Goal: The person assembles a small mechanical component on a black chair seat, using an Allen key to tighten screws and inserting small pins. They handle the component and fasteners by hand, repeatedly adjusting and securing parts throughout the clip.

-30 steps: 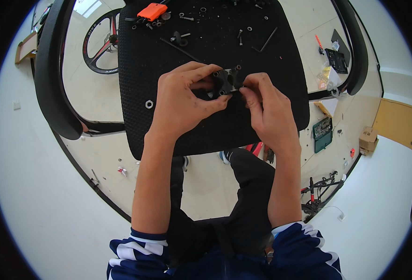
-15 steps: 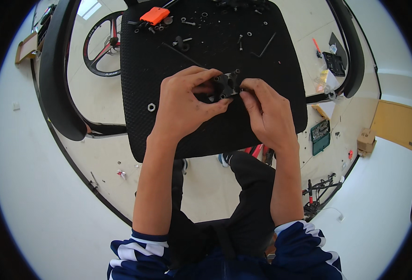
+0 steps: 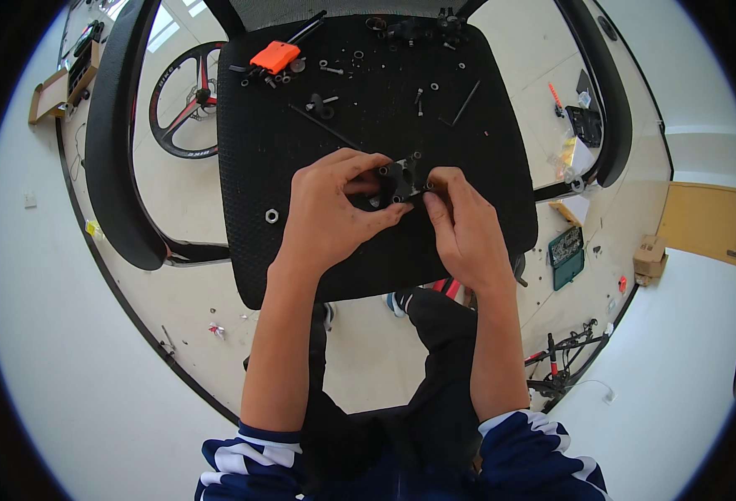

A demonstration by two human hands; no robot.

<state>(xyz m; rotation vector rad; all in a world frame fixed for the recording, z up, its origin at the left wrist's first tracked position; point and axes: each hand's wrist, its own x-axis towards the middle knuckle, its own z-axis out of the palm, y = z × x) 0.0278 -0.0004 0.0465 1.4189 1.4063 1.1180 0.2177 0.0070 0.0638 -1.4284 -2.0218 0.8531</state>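
A small black bicycle stem clamp [image 3: 400, 182] with bolt heads at its corners is held over the seat of a black chair. My left hand [image 3: 328, 200] grips it from the left, thumb below and fingers above. Part of the clamp is hidden behind those fingers. At its right side my right hand [image 3: 466, 225] has thumb and forefinger pinched on a small bolt [image 3: 430, 185] at the corner. The fingertips cover most of that bolt.
On the black seat [image 3: 255, 167] lie a hex nut [image 3: 271, 216], hex keys [image 3: 463, 104], loose bolts and washers, and an orange-handled tool [image 3: 274, 57]. Armrests [image 3: 119, 142] flank it. A wheel [image 3: 199, 98], a green case [image 3: 567, 259] and a bicycle frame [image 3: 558, 359] are on the floor.
The view has shifted, so the seat and both hands appear lower. My grip on the clamp stays the same, and the right fingers remain pinched at its right side.
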